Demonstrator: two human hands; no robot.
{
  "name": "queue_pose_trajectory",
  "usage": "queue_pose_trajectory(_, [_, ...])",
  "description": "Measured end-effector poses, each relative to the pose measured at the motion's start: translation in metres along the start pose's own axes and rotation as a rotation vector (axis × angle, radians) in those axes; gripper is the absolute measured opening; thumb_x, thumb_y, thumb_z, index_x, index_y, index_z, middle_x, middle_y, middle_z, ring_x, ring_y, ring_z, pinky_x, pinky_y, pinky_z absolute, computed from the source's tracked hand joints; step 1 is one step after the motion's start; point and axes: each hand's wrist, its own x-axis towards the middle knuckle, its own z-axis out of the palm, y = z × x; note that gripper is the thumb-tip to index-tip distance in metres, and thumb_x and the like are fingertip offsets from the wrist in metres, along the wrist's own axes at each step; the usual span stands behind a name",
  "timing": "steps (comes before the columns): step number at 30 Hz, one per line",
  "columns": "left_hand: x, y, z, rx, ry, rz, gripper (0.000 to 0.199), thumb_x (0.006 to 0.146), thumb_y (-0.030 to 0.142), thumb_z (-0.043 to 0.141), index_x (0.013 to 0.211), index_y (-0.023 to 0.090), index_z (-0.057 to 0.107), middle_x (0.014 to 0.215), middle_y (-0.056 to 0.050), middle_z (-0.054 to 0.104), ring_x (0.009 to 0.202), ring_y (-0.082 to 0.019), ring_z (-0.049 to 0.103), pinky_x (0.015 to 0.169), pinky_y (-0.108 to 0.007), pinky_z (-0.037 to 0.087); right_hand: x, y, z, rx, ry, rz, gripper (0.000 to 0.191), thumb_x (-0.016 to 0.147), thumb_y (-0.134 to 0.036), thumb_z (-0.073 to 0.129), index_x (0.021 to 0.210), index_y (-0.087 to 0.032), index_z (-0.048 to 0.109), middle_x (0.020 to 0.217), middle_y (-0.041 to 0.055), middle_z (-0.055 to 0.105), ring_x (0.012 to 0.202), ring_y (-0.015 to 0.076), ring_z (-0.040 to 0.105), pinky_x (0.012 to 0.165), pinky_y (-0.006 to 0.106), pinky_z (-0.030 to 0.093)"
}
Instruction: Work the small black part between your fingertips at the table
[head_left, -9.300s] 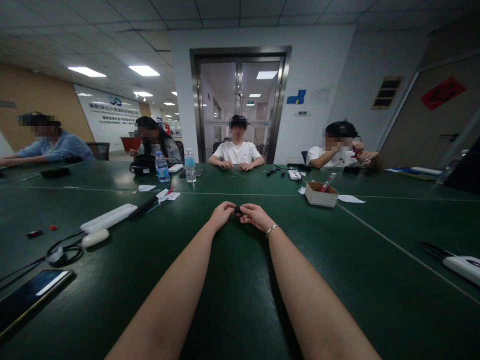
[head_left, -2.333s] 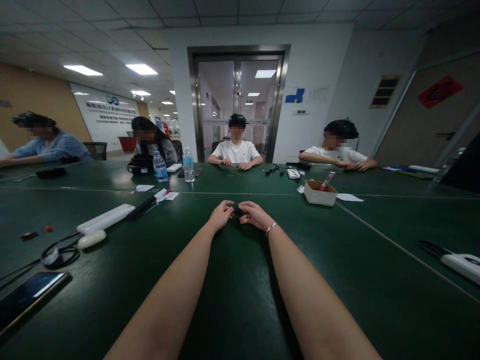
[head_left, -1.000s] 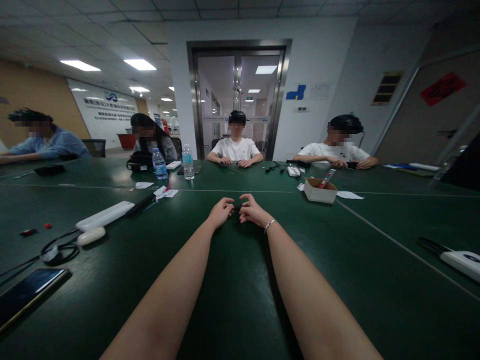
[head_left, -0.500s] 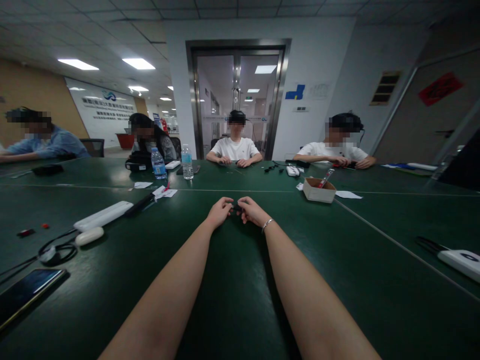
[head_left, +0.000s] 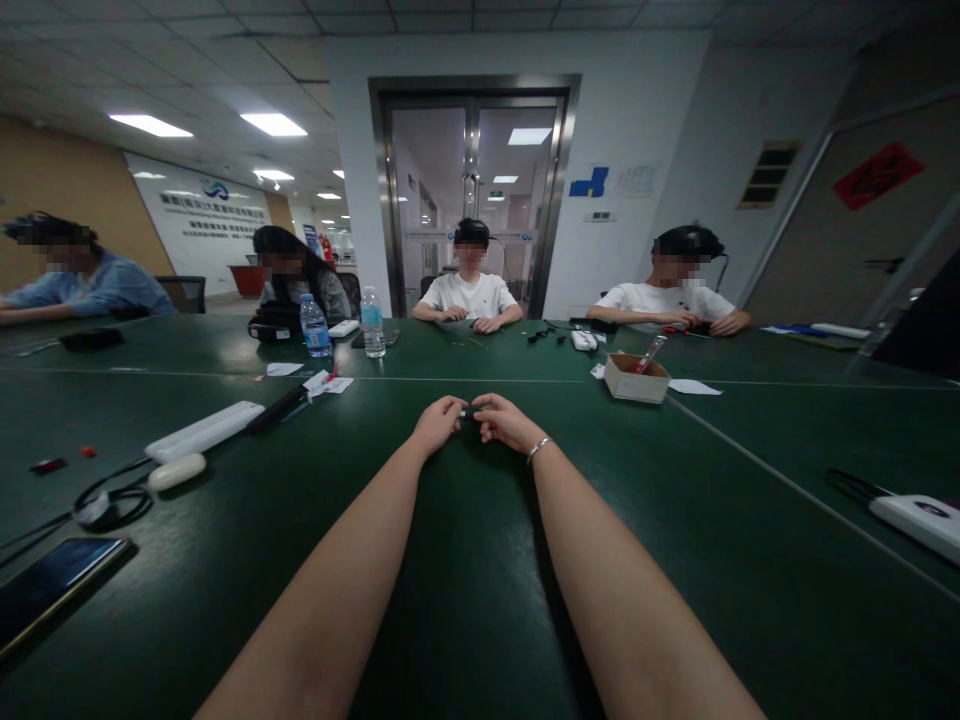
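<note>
Both forearms reach forward over the dark green table (head_left: 465, 600). My left hand (head_left: 438, 426) has its fingers pinched together on a small dark object (head_left: 469, 413) with a light spot at its left end. Close beside it, my right hand (head_left: 508, 425) has curled fingers with the fingertips at the other end of this object. Its kind is too small to tell, and the fingers cover part of it. A bracelet (head_left: 538, 450) circles my right wrist.
On the left lie a phone (head_left: 56, 590), a white power bank (head_left: 204, 432), a white rounded case (head_left: 177, 472) and coiled cable (head_left: 116, 508). Water bottles (head_left: 373, 325) stand farther back. Right are a small box (head_left: 636, 380) and a white device (head_left: 919, 520). Several people sit around the table.
The fingers of my right hand have loosened slightly, and a light spot now shows on the small dark object. Both hands stay in nearly the same place.
</note>
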Motion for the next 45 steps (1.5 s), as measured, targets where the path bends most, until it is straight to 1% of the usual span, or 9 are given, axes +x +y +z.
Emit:
queue_pose_trajectory(3, [-0.0011,0.0056,-0.0007,-0.052,-0.012,-0.037,0.034,0.084,0.036,0.036,0.095,0.014,0.060,0.052,0.002,0.046,0.045,-0.008,0.042,0.044,-0.019,0.032,-0.0012,0.0003,-0.0027,0.045,-0.047,-0.005,0.019,0.073,-0.004,0.059,0.088,-0.015,0.053,0.056,-0.0047,0.052,0.043,0.0070,0.051,0.045,0.019,0.051])
queue_pose_trajectory(6, [-0.0022,0.0097,-0.0005,-0.080,0.002,-0.091,0.028,0.080,0.027,0.040,0.096,0.015,0.059,0.054,0.003,0.047,0.045,-0.008,0.041,0.044,-0.018,0.031,-0.0020,0.0003,-0.0043,0.085,-0.072,-0.005,0.020,0.071,-0.003,0.062,0.086,-0.014,0.055,0.059,-0.0035,0.054,0.047,0.0070,0.052,0.049,0.020,0.052])
queue_pose_trajectory(11, [-0.0016,0.0071,-0.0007,-0.023,-0.005,-0.035,0.029,0.080,0.029,0.038,0.091,0.016,0.061,0.051,0.003,0.044,0.046,-0.009,0.041,0.045,-0.019,0.031,-0.0021,0.0008,-0.0046,0.076,-0.081,-0.004,0.020,0.069,-0.005,0.065,0.084,-0.014,0.056,0.061,-0.0033,0.054,0.048,0.0068,0.052,0.050,0.021,0.052])
queue_pose_trajectory(15, [-0.0011,0.0045,-0.0007,-0.005,0.011,-0.046,0.028,0.078,0.028,0.039,0.093,0.017,0.061,0.053,0.004,0.044,0.047,-0.010,0.040,0.046,-0.020,0.031,-0.0017,0.0015,-0.0041,0.080,-0.084,-0.010,0.020,0.069,-0.004,0.066,0.084,-0.014,0.056,0.061,-0.0033,0.054,0.048,0.0067,0.052,0.051,0.021,0.052])
queue_pose_trajectory(26, [-0.0034,0.0066,-0.0026,0.070,-0.005,0.012,0.036,0.084,0.039,0.035,0.091,0.017,0.062,0.052,0.003,0.045,0.049,-0.011,0.043,0.049,-0.021,0.033,-0.0012,0.0015,-0.0043,0.083,-0.092,-0.009,0.020,0.071,-0.001,0.062,0.086,-0.013,0.056,0.062,-0.0018,0.056,0.048,0.0075,0.053,0.050,0.021,0.052])
queue_pose_trajectory(30, [-0.0032,0.0056,-0.0022,0.009,-0.009,-0.033,0.031,0.082,0.031,0.037,0.096,0.018,0.060,0.058,0.002,0.048,0.050,-0.010,0.044,0.047,-0.020,0.033,-0.0021,0.0006,-0.0034,0.087,-0.083,-0.009,0.020,0.071,-0.001,0.063,0.085,-0.013,0.056,0.061,-0.0019,0.055,0.049,0.0078,0.054,0.051,0.021,0.052])
queue_pose_trajectory(33, [-0.0025,0.0045,-0.0020,0.014,-0.023,-0.041,0.030,0.080,0.026,0.037,0.095,0.018,0.061,0.053,0.003,0.046,0.049,-0.010,0.043,0.047,-0.020,0.033,-0.0018,0.0009,-0.0035,0.081,-0.092,-0.008,0.019,0.071,-0.001,0.063,0.085,-0.013,0.056,0.061,-0.0021,0.056,0.048,0.0076,0.053,0.050,0.021,0.052])
queue_pose_trajectory(42, [-0.0012,0.0060,-0.0027,0.019,-0.041,-0.032,0.032,0.079,0.033,0.037,0.093,0.016,0.061,0.049,0.004,0.043,0.045,-0.010,0.041,0.045,-0.020,0.031,0.0019,0.0063,-0.0076,0.111,-0.102,-0.026,0.023,0.068,-0.003,0.065,0.087,-0.012,0.056,0.061,-0.0015,0.057,0.048,0.0080,0.054,0.052,0.022,0.053])
queue_pose_trajectory(45, [-0.0012,0.0059,-0.0024,0.036,-0.046,-0.039,0.034,0.080,0.034,0.035,0.093,0.016,0.061,0.053,0.003,0.048,0.047,-0.010,0.043,0.046,-0.021,0.032,0.0022,0.0068,-0.0080,0.119,-0.103,-0.025,0.024,0.067,-0.004,0.066,0.087,-0.012,0.056,0.062,-0.0015,0.057,0.049,0.0084,0.055,0.052,0.023,0.053])
